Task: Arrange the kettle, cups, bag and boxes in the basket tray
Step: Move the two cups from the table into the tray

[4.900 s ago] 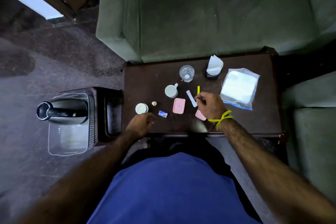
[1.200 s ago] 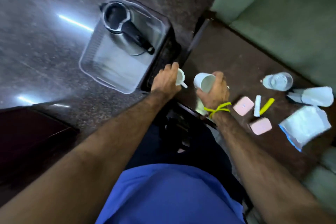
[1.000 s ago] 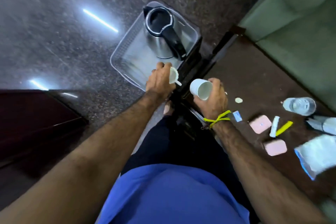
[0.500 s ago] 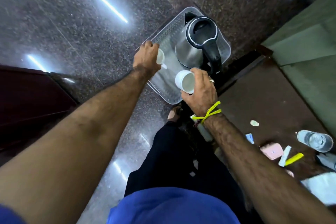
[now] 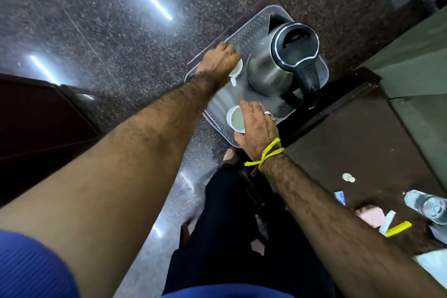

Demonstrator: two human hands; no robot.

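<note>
Nearest, on the dark worktop (image 5: 358, 143) at the right, lie a pink box (image 5: 370, 216), a yellow stick (image 5: 398, 228), a small blue packet (image 5: 339, 197) and a clear glass (image 5: 433, 205). Beyond, the right hand (image 5: 258, 128) curls its fingers (image 5: 246, 110) round a white cup (image 5: 236, 118) at the near end of the basket tray (image 5: 244, 31). Farther on, the left hand (image 5: 221, 60) grips a second cup (image 5: 235, 70), just beside the steel kettle (image 5: 278, 65) standing upright in the tray's far part.
</note>
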